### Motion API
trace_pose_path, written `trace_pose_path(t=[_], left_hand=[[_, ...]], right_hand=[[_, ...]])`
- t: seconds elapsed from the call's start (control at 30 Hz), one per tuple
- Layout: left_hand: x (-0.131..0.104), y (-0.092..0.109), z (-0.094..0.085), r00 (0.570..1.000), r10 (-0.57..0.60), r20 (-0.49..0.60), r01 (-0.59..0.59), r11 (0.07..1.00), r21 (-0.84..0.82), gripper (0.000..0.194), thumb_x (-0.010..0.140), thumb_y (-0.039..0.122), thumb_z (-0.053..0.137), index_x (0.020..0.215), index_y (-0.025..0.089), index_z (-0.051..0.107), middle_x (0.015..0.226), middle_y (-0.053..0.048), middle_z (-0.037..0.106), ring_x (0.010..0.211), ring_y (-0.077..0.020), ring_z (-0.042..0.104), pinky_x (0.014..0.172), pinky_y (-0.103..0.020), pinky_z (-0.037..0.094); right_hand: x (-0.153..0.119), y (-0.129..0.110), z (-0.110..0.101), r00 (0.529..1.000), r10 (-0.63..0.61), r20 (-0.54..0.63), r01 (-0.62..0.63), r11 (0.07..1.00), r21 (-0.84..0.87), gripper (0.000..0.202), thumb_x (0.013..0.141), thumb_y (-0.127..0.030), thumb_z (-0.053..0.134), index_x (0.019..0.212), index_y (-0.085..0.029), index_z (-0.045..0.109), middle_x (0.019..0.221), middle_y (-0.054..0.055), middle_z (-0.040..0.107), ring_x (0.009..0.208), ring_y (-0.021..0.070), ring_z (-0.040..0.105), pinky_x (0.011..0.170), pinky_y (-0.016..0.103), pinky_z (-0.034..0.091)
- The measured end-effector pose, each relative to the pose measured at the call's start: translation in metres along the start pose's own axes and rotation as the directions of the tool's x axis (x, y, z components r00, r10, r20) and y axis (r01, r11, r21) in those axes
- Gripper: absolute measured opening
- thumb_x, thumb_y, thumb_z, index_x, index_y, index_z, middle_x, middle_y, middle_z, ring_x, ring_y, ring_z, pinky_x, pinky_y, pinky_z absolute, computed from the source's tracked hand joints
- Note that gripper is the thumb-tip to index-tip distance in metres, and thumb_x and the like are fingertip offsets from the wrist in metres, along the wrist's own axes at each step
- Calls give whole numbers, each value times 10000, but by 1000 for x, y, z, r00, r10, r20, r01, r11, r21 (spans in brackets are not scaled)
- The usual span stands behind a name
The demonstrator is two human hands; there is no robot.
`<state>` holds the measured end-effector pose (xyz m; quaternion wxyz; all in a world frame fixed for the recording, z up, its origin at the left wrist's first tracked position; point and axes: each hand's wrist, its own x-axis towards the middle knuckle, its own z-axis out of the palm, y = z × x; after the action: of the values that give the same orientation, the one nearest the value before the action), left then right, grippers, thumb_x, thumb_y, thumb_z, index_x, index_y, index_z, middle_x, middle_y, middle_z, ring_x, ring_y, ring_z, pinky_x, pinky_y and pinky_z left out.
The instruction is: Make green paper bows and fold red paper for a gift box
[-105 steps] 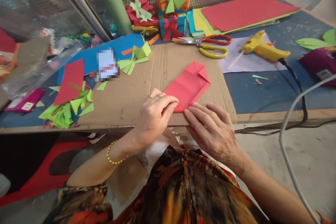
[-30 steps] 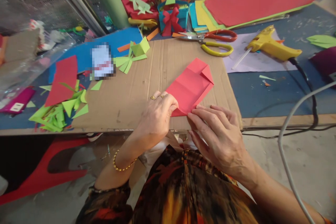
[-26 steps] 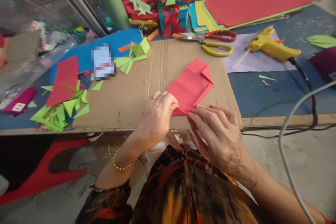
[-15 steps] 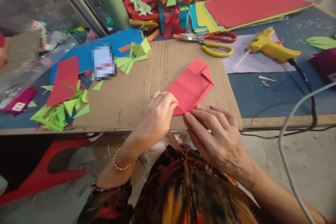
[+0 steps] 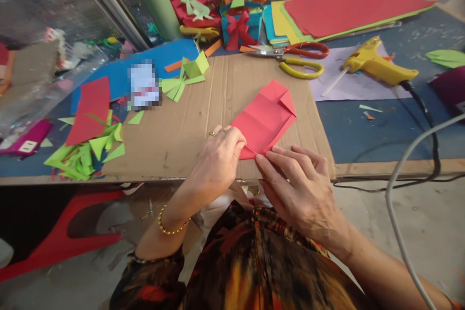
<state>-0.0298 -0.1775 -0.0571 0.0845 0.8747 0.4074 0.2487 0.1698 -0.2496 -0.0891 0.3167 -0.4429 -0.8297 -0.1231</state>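
A partly folded sheet of red paper [image 5: 258, 123] lies slantwise on brown cardboard [image 5: 174, 135]. Its far right corner and right edge are turned inward, and crease lines cross the middle. My left hand [image 5: 220, 155] is closed at its near left edge, thumb and fingers pinching the paper there. Fingertips of my right hand [image 5: 296, 179] press on the near right corner, beside the left hand; its fingers are stretched out and slightly spread, with the thumb below, apart from the paper. Part of the near edge is hidden under the hands.
Beyond the red paper lie scissors [image 5: 301, 60] and a yellow glue gun [image 5: 381, 63] on a pale sheet. Coloured sheets [image 5: 348, 7] are stacked behind. Green scraps [image 5: 78, 160], a red strip [image 5: 90, 109] and a green paper bow [image 5: 178, 86] lie left. A grey cable [image 5: 394, 189] hangs at right.
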Motion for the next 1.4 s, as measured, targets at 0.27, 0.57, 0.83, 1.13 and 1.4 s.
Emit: trace_pose_path(t=[0.27,0.57,0.83,1.13,1.4], left_hand=[[-2,1,1,993,-121,-6,119,981,-151,98,1037,153,483,1033,215,558,961,-35,676,878,-194,633,814,-343,510],[-2,2,4,992,-117,-38,109,980,-167,112,1013,128,488,1071,218,520,994,-42,686,899,-189,659,800,-329,520],[-2,3,10,993,-66,-98,62,997,-41,111,1040,132,463,1028,230,513,930,-24,667,863,-193,616,795,-333,500],[0,5,12,994,-21,-110,27,999,48,129,1052,135,427,1039,219,524,915,-34,663,853,-215,584,833,-349,498],[1,5,15,995,-43,-95,49,997,60,136,1040,120,437,1028,229,517,922,-24,652,859,-204,582,928,-376,508]], right_hand=[[-3,-1,4,1000,7,-22,-8,1000,-11,335,990,-164,673,1315,-88,645,1160,140,780,1177,268,670,1064,472,453],[-1,-1,4,1000,8,-17,-8,1000,-16,335,997,-173,661,1323,-96,640,1154,131,780,1171,255,666,1057,459,451],[-4,-1,5,1000,25,-15,-25,1000,2,368,983,-163,651,1348,-117,634,1163,127,775,1182,262,673,1064,470,454],[-2,-1,4,1000,9,-17,-9,1000,-14,340,994,-160,644,1328,-98,636,1144,128,782,1157,255,682,1048,466,458],[-3,-2,5,999,30,-30,-30,1000,2,343,1001,-158,623,1343,-138,636,1155,118,779,1172,253,692,1072,465,456]])
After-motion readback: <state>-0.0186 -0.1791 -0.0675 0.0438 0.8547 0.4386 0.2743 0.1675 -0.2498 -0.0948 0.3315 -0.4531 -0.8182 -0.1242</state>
